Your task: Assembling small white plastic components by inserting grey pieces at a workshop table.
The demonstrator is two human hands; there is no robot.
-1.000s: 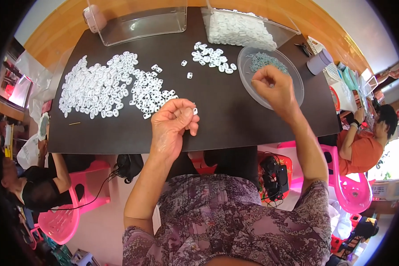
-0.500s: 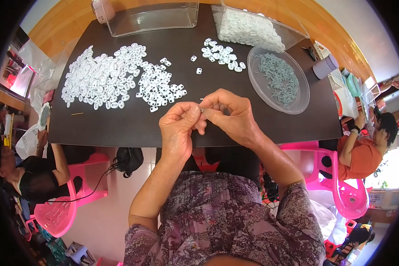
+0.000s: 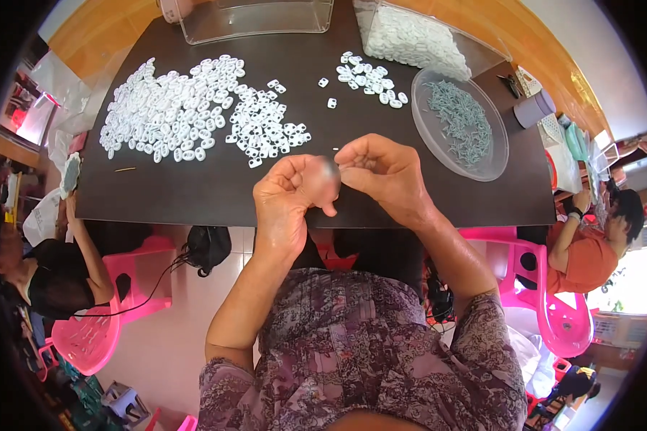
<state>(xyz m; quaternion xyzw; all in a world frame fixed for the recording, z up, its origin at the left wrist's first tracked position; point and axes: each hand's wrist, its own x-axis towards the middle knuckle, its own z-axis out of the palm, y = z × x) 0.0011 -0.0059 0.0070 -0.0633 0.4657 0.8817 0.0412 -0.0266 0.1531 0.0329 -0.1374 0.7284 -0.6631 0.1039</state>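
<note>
My left hand [image 3: 284, 197] is closed in a pinch over the near part of the table, its fingertips hidden by a blurred patch. Just to its right, my right hand [image 3: 394, 176] pinches with thumb and forefinger, the tips beside that patch. Whatever the fingers hold is too small or blurred to make out. Beyond the hands lie a heap of small white square pieces with holes [image 3: 259, 122] and a larger heap of white oval pieces [image 3: 172, 108]. To the right stands a round clear tray [image 3: 497, 154] with many grey-green screw-like pins [image 3: 459, 118].
Another group of white oval pieces [image 3: 370, 75] lies near a clear bin of white pieces [image 3: 417, 39]. An open clear box [image 3: 259, 32] stands at the back. Black pliers [image 3: 509, 85] and a lilac cup [image 3: 533, 109] are far right. People sit at both sides.
My fingertips have drawn slightly apart, and a blur now covers the left ones. The table's things sit a little higher and further right in the picture.
</note>
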